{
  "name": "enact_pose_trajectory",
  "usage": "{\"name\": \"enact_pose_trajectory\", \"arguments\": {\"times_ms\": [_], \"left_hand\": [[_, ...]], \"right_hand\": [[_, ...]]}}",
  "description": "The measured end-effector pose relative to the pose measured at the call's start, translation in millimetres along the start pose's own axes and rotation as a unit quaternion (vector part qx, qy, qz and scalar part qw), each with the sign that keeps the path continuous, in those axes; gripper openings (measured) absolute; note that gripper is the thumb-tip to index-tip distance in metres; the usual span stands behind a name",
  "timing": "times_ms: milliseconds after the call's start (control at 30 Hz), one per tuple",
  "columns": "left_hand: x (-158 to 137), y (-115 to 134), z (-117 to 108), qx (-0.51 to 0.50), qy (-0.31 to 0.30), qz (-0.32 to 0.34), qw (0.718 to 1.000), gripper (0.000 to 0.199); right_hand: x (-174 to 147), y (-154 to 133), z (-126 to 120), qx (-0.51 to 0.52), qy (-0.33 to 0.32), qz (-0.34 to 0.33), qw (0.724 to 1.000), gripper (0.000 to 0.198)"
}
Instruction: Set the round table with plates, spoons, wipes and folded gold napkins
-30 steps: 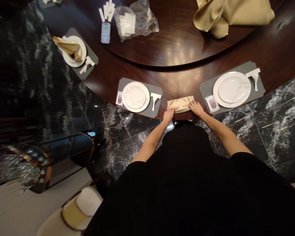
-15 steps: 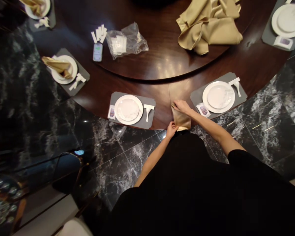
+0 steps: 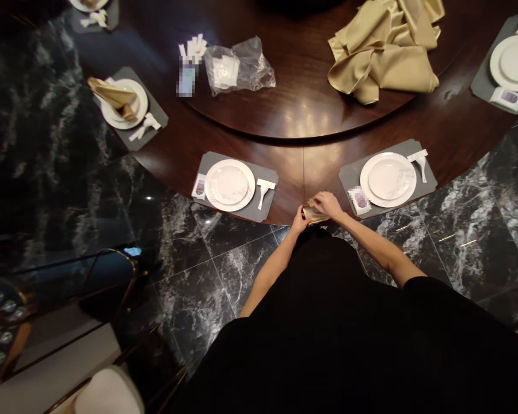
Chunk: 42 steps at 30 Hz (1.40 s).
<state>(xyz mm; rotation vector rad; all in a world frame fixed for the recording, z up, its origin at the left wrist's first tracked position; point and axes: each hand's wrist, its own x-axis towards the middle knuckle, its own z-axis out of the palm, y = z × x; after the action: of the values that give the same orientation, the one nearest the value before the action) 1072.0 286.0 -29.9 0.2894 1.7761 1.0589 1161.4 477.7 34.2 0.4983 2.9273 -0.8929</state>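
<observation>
Both hands meet at the near edge of the round dark wooden table, closed on a small folded gold napkin that sits right at the rim, between 2 place settings. Left hand pinches the napkin's near left end with curled fingers, while right hand lies over its top and right side, fingers bent down onto the cloth; most of the napkin is hidden beneath them. Just left of the hands lies a grey placemat bearing a white plate, a white spoon on a rest and a small packet. Just right of the hands a second grey placemat carries another white plate, a spoon and a packet. Farther left, a third setting has a folded gold napkin laid across its plate. Beyond the settings, on the raised inner turntable, lie a clear plastic bag with white items inside, a few white strips beside it, and a loose heap of gold cloths well to the right. At the far right edge sits 1 more plate on a mat.
</observation>
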Motion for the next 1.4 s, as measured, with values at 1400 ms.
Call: {"name": "enact_pose_trajectory", "arguments": {"times_ms": [1400], "left_hand": [[-3,54,-21,0.627,-0.201,0.212,0.723,0.052]], "right_hand": [[-46,23,65,0.060,-0.021,-0.063,0.996,0.055]]}}
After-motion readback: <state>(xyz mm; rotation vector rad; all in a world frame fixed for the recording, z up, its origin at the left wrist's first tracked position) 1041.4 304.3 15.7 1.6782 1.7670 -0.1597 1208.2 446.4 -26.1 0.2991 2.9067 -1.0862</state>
